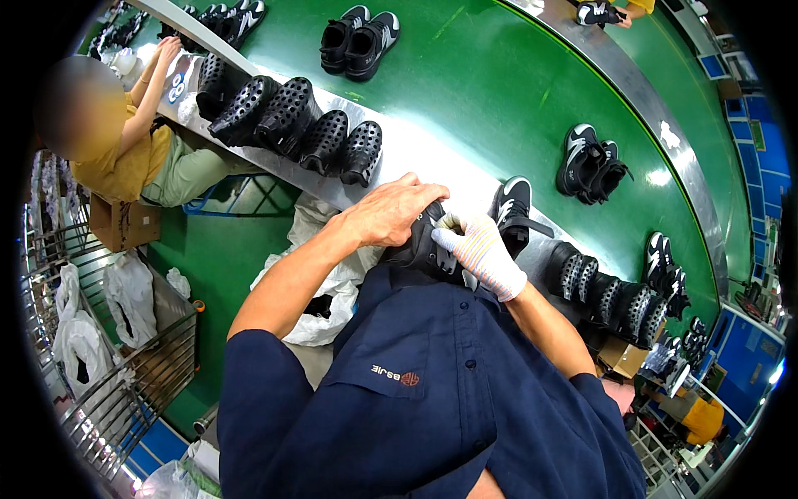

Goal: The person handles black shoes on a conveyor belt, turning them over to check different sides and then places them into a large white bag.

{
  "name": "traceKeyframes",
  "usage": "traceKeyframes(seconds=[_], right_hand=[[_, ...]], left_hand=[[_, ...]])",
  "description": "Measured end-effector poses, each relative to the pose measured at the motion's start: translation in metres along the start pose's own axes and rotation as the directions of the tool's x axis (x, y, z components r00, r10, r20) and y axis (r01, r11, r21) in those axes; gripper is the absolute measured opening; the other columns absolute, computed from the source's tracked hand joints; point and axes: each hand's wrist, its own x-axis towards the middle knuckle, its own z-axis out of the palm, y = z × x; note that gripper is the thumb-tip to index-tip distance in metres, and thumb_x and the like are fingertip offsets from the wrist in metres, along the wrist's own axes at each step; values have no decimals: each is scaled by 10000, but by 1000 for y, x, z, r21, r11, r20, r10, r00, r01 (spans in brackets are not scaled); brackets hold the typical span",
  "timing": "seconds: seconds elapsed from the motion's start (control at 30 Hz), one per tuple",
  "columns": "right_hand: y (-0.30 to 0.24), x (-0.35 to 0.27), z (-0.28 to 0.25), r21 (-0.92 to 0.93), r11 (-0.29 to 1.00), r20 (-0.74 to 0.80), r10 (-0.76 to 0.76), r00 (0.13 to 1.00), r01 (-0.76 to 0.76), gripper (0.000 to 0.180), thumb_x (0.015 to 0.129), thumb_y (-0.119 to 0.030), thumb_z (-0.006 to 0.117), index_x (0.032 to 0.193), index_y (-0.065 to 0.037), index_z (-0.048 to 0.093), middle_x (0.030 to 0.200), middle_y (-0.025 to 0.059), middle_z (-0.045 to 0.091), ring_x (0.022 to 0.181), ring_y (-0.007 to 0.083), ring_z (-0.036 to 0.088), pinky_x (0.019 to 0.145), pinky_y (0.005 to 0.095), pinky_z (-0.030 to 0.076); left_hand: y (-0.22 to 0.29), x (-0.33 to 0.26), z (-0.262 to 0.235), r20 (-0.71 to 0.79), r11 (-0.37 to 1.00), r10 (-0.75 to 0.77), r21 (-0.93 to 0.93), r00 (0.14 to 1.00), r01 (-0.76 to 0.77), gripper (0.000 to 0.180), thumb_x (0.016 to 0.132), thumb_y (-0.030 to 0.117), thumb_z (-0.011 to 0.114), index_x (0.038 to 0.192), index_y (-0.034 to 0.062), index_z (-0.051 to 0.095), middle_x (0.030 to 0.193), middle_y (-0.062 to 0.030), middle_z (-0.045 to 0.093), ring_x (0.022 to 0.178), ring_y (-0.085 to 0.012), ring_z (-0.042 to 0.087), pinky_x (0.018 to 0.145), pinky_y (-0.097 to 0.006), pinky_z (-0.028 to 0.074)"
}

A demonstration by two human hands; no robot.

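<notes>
A dark sneaker (426, 249) with pale lace parts is close against my body at the steel bench edge. My bare left hand (391, 212) is closed over its far left side. My right hand (478, 249), in a pale striped knit glove, has its fingers curled at the shoe's right side, the thumb resting on the upper. What lies between those gloved fingers is partly hidden. Just beyond the glove stands another black sneaker (513, 208) with a white toe, a strap sticking out to its right.
Perforated black shoe lasts (287, 116) line the steel bench (416, 170) to the left; more lasts (611, 295) stand at right. Sneaker pairs (359, 43) rest on the green surface beyond. A seated co-worker (137, 141) works at left. White bags (332, 308) and a wire cart (125, 391) are nearby.
</notes>
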Motion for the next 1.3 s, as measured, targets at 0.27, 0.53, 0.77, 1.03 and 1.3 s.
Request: traceKeyframes(seconds=[0.27, 0.53, 0.77, 1.03, 1.3], right_hand=[[4, 7, 6, -98, 994, 9, 57, 998, -55, 220, 922, -228, 706, 882, -12, 698, 652, 90, 658, 621, 176, 666, 596, 346, 515], [37, -17, -5, -99, 982, -466, -187, 865, 159, 169, 920, -153, 723, 1008, -10, 727, 835, 113, 724, 725, 142, 665, 693, 304, 535], [63, 41, 31, -388, 921, -193, -34, 981, -45, 468, 904, -374, 676, 1096, 53, 698, 965, 288, 720, 925, 441, 709, 853, 505, 556], [76, 58, 35, -563, 813, -393, -106, 914, -148, 314, 946, -298, 632, 1090, -22, 669, 913, 227, 714, 879, 426, 700, 790, 526, 545], [67, 55, 27, -817, 535, -202, -614, 763, 214, 213, 869, -135, 709, 1068, -104, 642, 885, 161, 670, 826, 378, 657, 731, 480, 517]], left_hand=[[4, -6, -2, 34, 995, -76, -55, 997, 78, 761, 678, -109, 594, 1403, 104, 510, 1230, -138, 660, 1119, -374, 566, 998, -435, 487], [-38, -49, 57, -232, 928, -373, -119, 898, 354, 689, 808, 42, 527, 1494, 99, 494, 1382, -239, 592, 1293, -412, 535, 1131, -468, 416], [-28, 18, 98, -59, 423, -878, -560, 474, 713, 596, 983, 319, 544, 1472, -17, 491, 1368, -309, 610, 1256, -425, 609, 1087, -490, 453], [-16, 15, 99, -535, 829, -505, -84, 677, 552, 344, 907, 203, 732, 1158, -16, 641, 1044, -255, 702, 1006, -435, 671, 865, -517, 522], [-29, 17, 115, -568, 847, -491, -133, 661, 515, 258, 922, 162, 706, 1073, -39, 649, 871, -266, 704, 821, -452, 693, 756, -522, 539]])
